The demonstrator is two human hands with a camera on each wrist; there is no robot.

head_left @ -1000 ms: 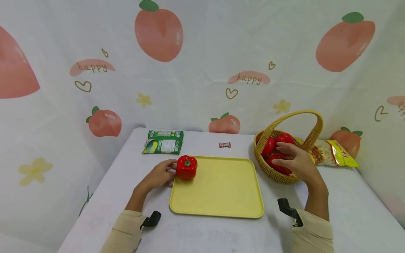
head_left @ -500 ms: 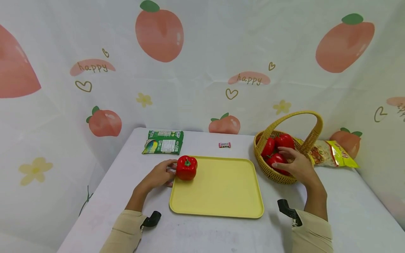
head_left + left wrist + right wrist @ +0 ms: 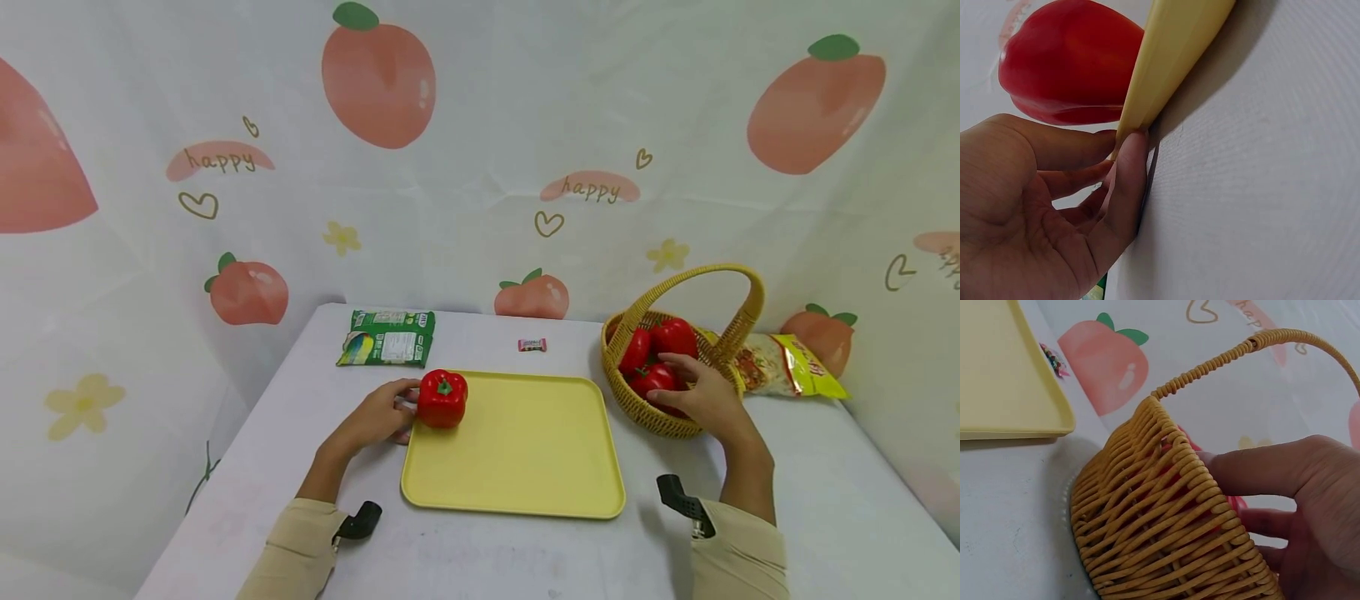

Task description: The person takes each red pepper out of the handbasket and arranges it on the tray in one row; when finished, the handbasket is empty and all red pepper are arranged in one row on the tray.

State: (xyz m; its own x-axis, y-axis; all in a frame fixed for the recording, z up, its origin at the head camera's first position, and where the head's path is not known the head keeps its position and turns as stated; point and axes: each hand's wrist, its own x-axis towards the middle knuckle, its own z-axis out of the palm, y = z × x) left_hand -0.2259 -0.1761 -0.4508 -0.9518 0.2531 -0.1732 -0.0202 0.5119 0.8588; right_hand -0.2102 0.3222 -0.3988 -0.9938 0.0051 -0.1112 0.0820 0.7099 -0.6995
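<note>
Yellow tray (image 3: 517, 458) is pinched by left hand (image 3: 378, 412), right hand (image 3: 708, 398) spread around tomato (image 3: 656, 381)

From the head, looks forward and down from above and behind the left fingers (image 3: 1130, 169) and right fingers (image 3: 1266, 522), far enough back to take in tabletop (image 3: 480, 558), tray (image 3: 525, 450), basket (image 3: 652, 414) and printed backdrop (image 3: 480, 183). From the left wrist, looks closely past the left fingers, rolled sideways, at the tray's rim and red pepper (image 3: 1072, 59); shares both with the head view. From the right wrist, looks closely, tilted, at the basket's outer wall beside the right fingers; shares basket, backdrop and a tray corner with the head view.
</note>
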